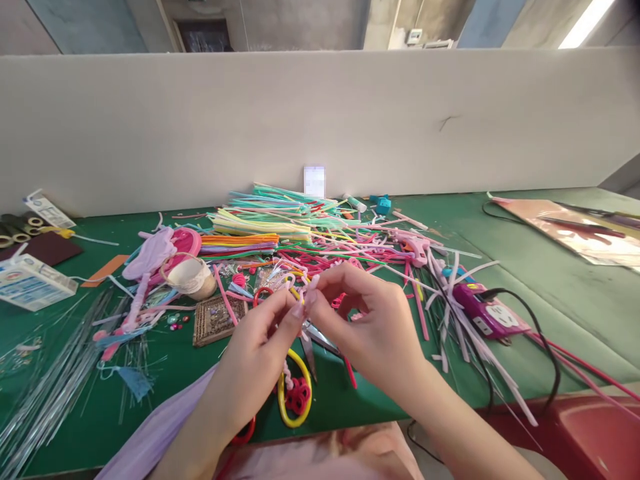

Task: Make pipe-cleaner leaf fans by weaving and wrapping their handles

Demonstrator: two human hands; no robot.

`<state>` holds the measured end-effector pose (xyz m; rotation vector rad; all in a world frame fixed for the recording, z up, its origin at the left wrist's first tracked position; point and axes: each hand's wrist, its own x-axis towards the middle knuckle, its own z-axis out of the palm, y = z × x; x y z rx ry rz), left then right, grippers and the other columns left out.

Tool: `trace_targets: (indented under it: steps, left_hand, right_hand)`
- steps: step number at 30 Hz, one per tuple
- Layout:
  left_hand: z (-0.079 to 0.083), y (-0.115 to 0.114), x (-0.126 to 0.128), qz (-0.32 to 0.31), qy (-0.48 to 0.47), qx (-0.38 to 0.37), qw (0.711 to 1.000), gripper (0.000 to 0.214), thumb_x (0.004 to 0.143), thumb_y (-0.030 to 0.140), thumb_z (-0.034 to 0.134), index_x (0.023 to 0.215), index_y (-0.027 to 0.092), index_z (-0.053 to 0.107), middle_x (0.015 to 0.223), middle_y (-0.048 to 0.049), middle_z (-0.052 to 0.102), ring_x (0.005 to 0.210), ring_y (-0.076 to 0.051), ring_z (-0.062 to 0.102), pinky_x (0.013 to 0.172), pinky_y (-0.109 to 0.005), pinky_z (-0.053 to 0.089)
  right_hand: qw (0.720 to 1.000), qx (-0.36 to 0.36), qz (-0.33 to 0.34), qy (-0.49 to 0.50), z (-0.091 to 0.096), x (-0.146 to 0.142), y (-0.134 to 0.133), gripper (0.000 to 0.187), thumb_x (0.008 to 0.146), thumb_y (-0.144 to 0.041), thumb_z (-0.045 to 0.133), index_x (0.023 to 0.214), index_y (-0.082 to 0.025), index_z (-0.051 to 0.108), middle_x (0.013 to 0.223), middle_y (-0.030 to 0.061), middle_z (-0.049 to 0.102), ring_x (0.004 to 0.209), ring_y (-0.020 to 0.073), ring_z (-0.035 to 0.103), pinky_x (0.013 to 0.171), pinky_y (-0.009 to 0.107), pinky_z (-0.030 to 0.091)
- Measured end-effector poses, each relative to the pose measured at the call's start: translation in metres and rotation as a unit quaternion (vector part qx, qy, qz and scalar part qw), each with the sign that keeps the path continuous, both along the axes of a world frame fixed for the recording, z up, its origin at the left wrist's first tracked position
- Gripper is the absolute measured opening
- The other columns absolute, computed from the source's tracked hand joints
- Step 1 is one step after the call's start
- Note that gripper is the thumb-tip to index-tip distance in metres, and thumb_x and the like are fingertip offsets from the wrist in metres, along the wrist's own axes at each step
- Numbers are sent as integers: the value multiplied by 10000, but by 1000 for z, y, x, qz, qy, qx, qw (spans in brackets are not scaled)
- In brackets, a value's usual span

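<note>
My left hand (263,340) and my right hand (365,317) meet above the green table (525,267), fingertips pinched together on a thin pink-and-white pipe cleaner piece (299,288). A twisted pink and white strand (287,373) hangs down from the pinch toward a yellow loop with a red flower shape (296,390) lying on the table. Scissors (315,340) lie just under my hands. Beyond them spreads a heap of coloured pipe cleaners (280,227).
A purple power strip (493,313) with a black cable lies at the right. At the left are a white roll (193,277), a pink craft piece (160,257), thin wires (50,373), a box (30,283) and tape rolls. A white partition (200,127) stands behind.
</note>
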<state>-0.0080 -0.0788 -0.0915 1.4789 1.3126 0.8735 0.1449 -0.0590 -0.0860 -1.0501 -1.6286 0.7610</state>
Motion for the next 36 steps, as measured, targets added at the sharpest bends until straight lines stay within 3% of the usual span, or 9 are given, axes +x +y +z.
trace_targets:
  steps: [5, 14, 19, 25, 36]
  left_hand:
    - [-6, 1, 2, -1, -18, -7, 1000, 373, 941, 528, 453, 751, 209, 481, 680, 45, 395, 646, -130, 368, 579, -251, 307]
    - [-10, 3, 2, -9, -58, -7, 998, 325, 915, 490, 524, 744, 214, 495, 687, 33, 432, 670, -141, 421, 608, -249, 358]
    - [-3, -3, 3, 47, -24, 24, 998, 309, 924, 501, 493, 841, 215, 578, 742, 10, 549, 728, -165, 532, 615, -249, 404]
    - [3, -19, 0, 43, 15, 45, 998, 260, 935, 466, 495, 1004, 236, 597, 837, 3, 631, 825, -183, 618, 659, -254, 464]
    - [-11, -18, 10, 75, 184, 231, 953, 111, 945, 275, 507, 917, 226, 602, 847, 4, 694, 699, -143, 645, 631, -234, 480]
  right_hand:
    - [999, -29, 18, -16, 3, 2, 2, 12, 787, -187, 631, 789, -199, 628, 664, -27, 665, 568, 88, 619, 483, 144, 466]
    - [996, 25, 40, -71, 7, 2, 4, 71, 857, -178, 571, 802, -192, 612, 673, -36, 651, 581, 69, 590, 534, 149, 463]
    - [997, -14, 41, -59, 2, 11, 0, 87, 848, -242, 630, 921, -197, 646, 839, 7, 701, 736, 124, 638, 613, 213, 494]
    - [986, -114, 96, 77, -19, 11, -11, 116, 819, -294, 695, 859, -192, 657, 808, 15, 693, 720, 130, 633, 654, 242, 516]
    - [933, -238, 69, 260, -30, -3, -14, 228, 653, -260, 820, 759, -187, 632, 688, -13, 653, 611, 102, 596, 588, 209, 501]
